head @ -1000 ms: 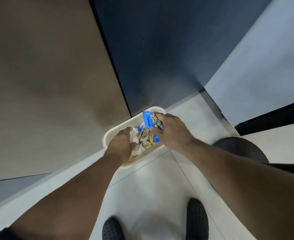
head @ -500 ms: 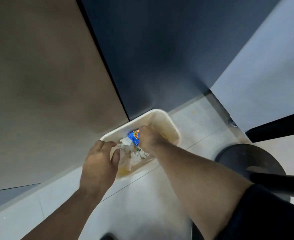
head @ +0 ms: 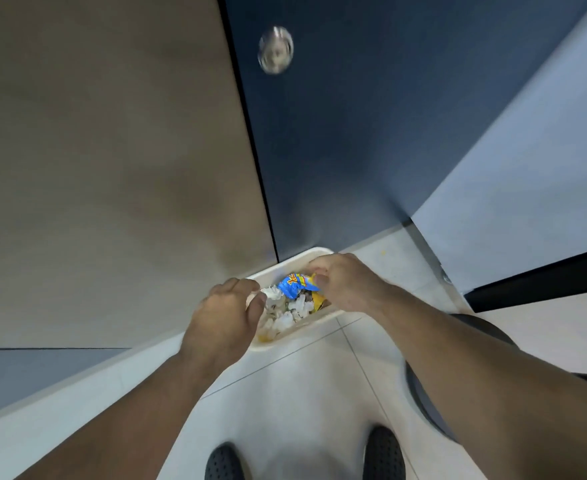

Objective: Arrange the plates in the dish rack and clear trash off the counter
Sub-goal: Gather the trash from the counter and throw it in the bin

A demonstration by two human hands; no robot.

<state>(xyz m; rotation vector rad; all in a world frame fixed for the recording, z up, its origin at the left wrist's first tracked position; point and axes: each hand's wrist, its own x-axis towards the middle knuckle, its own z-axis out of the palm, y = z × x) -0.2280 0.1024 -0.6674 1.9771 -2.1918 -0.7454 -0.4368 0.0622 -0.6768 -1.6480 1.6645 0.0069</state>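
Observation:
A cream trash bin (head: 319, 252) stands on the tiled floor against the cabinet fronts. It holds crumpled white paper (head: 285, 315) and other scraps. A blue and yellow snack wrapper (head: 293, 284) lies on top of them. My right hand (head: 349, 282) is over the bin's right side, and its curled fingers and thumb pinch the wrapper's edge. My left hand (head: 222, 317) hovers over the bin's left rim with its fingers loosely curled beside the white paper. I see nothing gripped in it. No plates or dish rack are in view.
A tan cabinet door (head: 112, 168) and a dark blue door (head: 354, 133) with a round metal knob (head: 275, 50) rise behind the bin. A black round stool base (head: 486, 329) sits at the right. My two dark shoes (head: 224, 462) stand on the pale floor tiles.
My right hand has lifted out of the bin with the blue wrapper still at its fingertips. My left hand has moved forward over the bin's left rim. The view has tilted up.

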